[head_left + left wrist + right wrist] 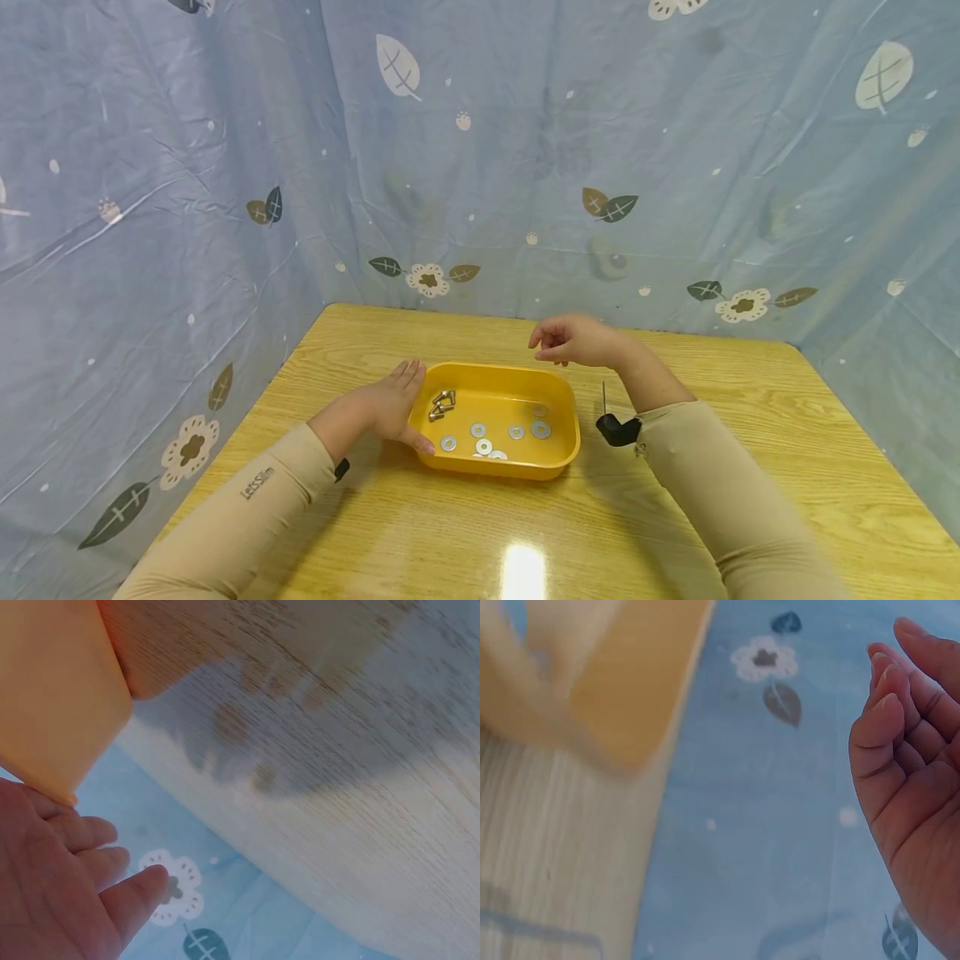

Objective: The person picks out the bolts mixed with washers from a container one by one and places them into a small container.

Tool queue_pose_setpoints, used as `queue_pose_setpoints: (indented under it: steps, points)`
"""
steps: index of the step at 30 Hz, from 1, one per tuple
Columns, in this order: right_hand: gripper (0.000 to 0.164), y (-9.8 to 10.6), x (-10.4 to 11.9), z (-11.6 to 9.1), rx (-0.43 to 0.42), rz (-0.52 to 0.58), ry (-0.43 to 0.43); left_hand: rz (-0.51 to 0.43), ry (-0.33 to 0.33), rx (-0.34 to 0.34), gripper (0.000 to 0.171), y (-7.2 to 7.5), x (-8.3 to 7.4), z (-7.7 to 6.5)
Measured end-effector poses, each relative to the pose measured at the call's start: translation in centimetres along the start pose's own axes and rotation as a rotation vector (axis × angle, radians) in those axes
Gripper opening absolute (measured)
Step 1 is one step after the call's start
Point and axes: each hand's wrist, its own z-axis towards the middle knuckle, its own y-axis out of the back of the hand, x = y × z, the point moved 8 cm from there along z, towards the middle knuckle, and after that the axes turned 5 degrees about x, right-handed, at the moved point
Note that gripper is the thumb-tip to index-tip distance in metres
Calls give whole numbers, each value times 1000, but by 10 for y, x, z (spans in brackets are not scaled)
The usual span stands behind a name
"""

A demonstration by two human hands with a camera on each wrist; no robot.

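Observation:
A yellow plastic tray (501,377) sits on the table. Along its left end lies my left hand (393,408), fingers extended over the rim and thumb at the front left corner. The left wrist view has the left hand (67,877) against the tray's corner (60,697), fingers relaxed. Several small metal bolts (441,406) lie together at the tray's left. Several flat washers (483,447) are spread over its middle, front and right. Above the back right corner hovers my right hand (576,340), fingers loosely bent, thumb apart; its palm (922,802) holds nothing.
The wooden table (420,533) runs out on all sides of the tray. A blue patterned curtain (510,167) hangs behind and at both sides. A black device (618,430) with a thin upright wire is worn at the right wrist.

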Motion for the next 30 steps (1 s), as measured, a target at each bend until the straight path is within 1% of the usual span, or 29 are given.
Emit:
queue_pose_setpoints:
  steps: [5,9,13,19,24,27,30]
  points:
    - [13,-22,13,25,74,8,22,3,0,1,137,-1,1,1]
    - [17,-36,24,43,126,8,29,1,5,0,138,0,2,2]
    - [19,-45,31,59,136,-16,45,-7,13,1,137,0,2,2]
    - [17,-58,38,79,133,-15,58,-9,17,-1,134,-1,3,1]
    - [12,-71,38,92,141,-42,69,5,14,-5,135,-3,4,3]
    - [10,-79,34,97,151,-59,58,29,21,-3,138,-4,6,5]
    - [12,-87,28,100,170,-58,40,42,24,-1,139,-5,6,5]
